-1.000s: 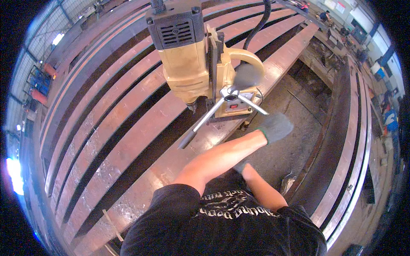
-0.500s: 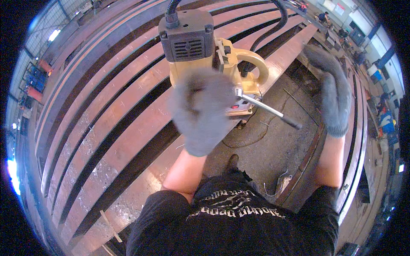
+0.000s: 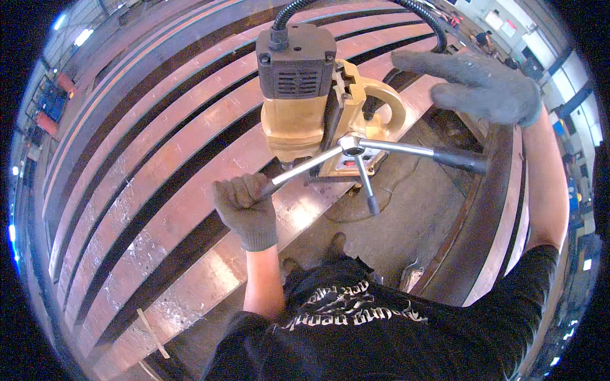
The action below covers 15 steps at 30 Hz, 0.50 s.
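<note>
A yellow and black magnetic drill (image 3: 293, 124) stands on a steel bar (image 3: 305, 213) in front of me. Its three-spoke feed handle (image 3: 351, 145) sticks out on my side. My left hand (image 3: 246, 213), in a grey knit glove, is closed round the end of the left spoke. Also gloved, my right hand (image 3: 486, 87) is raised to the right of the drill, beyond the right spoke's black grip (image 3: 459, 159). Its fingers are stretched toward the yellow carrying handle (image 3: 397, 111) and hold nothing. The drill's tip is mostly hidden behind the left spoke.
Long steel bars (image 3: 171, 174) lie side by side to the left, with dark gaps between them and metal chips on some. A black corrugated hose (image 3: 424, 16) loops behind the drill. More beams (image 3: 492, 254) run along the right. Another person (image 3: 485, 41) is far off.
My left hand has come down and left from in front of the drill and now grips a spoke. The feed handle has turned. My right hand has swung up, its fingers now pointing left.
</note>
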Motion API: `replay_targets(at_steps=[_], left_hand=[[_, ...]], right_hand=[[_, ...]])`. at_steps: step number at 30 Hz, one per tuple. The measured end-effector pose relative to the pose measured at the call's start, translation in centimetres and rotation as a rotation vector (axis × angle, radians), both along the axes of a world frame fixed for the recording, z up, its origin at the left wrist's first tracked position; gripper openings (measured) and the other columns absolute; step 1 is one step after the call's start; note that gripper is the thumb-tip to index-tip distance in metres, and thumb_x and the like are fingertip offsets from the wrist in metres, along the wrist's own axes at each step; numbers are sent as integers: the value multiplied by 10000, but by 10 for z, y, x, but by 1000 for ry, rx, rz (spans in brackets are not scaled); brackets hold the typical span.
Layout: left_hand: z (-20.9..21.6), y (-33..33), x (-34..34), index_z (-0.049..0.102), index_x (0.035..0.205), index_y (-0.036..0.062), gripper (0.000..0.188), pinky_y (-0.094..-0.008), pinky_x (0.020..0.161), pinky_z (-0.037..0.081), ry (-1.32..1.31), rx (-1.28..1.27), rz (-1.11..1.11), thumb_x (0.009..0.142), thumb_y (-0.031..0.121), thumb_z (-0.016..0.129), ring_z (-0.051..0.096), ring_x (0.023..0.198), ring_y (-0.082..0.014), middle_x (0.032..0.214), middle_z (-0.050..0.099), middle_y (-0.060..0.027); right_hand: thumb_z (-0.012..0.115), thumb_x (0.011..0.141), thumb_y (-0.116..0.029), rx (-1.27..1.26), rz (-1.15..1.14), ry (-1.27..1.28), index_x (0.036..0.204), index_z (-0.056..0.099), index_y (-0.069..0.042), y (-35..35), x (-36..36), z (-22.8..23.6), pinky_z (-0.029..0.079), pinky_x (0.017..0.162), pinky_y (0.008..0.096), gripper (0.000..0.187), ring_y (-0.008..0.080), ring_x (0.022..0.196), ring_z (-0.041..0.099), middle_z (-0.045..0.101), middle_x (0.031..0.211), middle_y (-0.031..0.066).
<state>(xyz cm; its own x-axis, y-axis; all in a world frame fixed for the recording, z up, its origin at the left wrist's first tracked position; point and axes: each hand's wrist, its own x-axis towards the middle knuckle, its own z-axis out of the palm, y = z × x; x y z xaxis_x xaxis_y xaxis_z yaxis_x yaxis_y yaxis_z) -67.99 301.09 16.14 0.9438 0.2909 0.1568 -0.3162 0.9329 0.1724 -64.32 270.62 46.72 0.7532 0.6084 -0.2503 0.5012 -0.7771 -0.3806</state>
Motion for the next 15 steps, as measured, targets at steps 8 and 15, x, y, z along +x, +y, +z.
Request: replay_targets(at_steps=[8,15], left_hand=[[-109,-31,-7,330,622,188,490,-315,699,428,268,-428,-235,1049,286,549,335,544,-131,547,281,35],[-129,-37,-12,343,619,201,470,-258,575,371,300,-407,-165,1039,246,550,368,552,-100,540,297,56]], right_hand=[[598,1011,-329,-48,129,-274,1493,497,-43,25,45,-65,427,1146,432,569,374,1369,536,543,1494,219],[510,996,-289,176,-26,-1298,1146,669,42,55,89,-158,566,892,532,397,443,1065,684,690,1145,282]])
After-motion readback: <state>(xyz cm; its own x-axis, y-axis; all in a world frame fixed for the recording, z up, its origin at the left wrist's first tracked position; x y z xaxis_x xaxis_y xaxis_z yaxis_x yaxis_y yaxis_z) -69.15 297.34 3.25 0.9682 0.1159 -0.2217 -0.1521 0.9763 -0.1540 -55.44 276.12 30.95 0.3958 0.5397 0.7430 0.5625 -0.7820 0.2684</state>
